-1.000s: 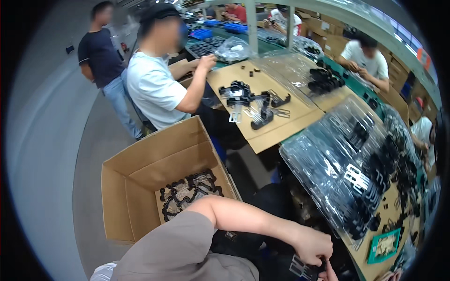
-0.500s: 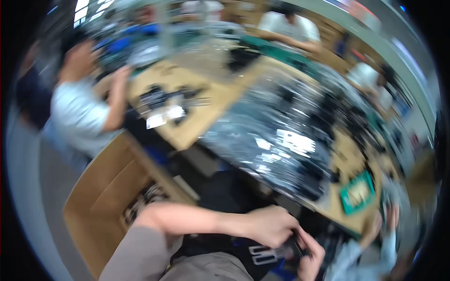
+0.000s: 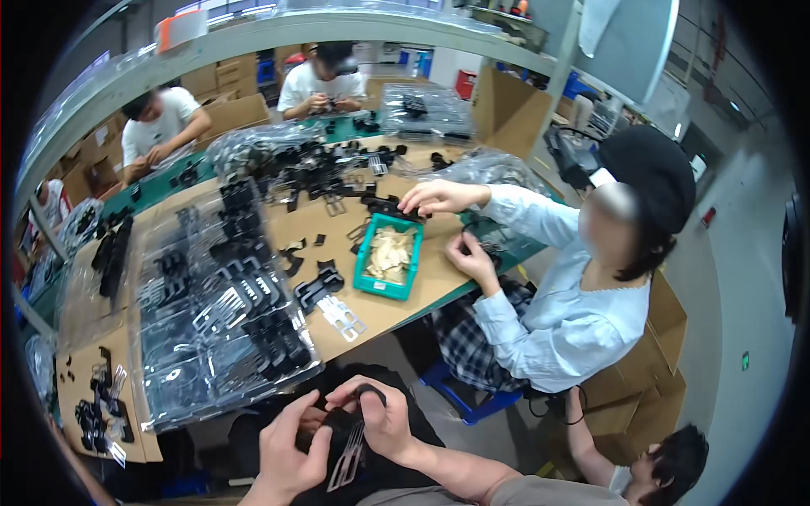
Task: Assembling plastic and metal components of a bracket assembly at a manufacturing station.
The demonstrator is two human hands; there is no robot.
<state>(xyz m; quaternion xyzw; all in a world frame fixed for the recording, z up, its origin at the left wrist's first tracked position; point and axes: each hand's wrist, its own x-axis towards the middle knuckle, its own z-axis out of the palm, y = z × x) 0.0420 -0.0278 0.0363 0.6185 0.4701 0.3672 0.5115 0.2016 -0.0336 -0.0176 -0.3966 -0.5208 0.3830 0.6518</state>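
Note:
Close in front of my body, both hands are on a small black part with a slotted metal plate hanging below it. My left hand is curled at the part's left side, its thumb and fingers bent around it. My right hand grips the part from the right, with a black curved piece showing between thumb and fingers. Fingers hide much of the black part. Beyond them, on the table, lies a clear plastic tray holding rows of black parts with metal plates.
A green bin of pale yellow pieces stands on the table. Loose slotted plates and a heap of black parts lie nearby. At the right sits a co-worker, hands near the bin. Cardboard boxes stand behind.
My view has swung toward the right, bringing the green bin and the seated co-worker into full sight. Both hands stay together around the black part, now sharper and nearer the picture's middle.

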